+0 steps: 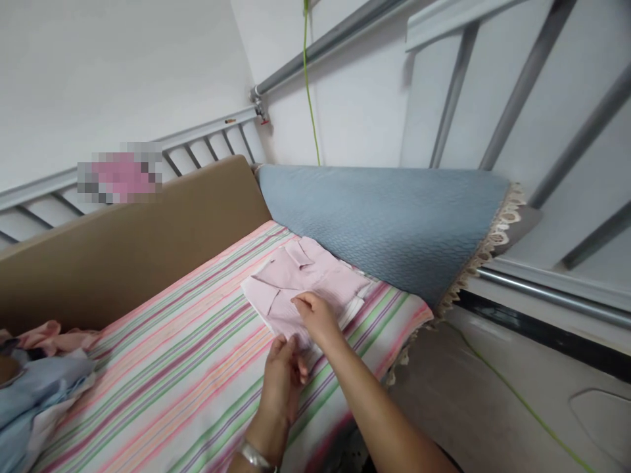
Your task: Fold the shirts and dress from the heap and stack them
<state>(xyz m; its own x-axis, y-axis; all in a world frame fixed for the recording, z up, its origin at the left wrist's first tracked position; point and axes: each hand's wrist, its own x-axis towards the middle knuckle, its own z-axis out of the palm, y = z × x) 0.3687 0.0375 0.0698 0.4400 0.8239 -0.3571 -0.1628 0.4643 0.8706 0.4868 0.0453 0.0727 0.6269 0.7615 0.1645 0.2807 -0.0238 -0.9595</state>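
A pale pink collared shirt lies folded on the striped bedsheet, its collar toward the far side. White cloth shows along the edges under it. My right hand is over the shirt's middle, thumb and forefinger pinched at the pink fabric. At the shirt's near edge, my left hand has its fingers curled and closed on the cloth; part of that grip is hidden. A silver bracelet circles the left wrist.
A blue quilted cover with lace trim slopes beside the shirt. The tan padded board borders the bed's far left. Rumpled clothes lie at left. White radiators line the walls, and a green cord hangs behind.
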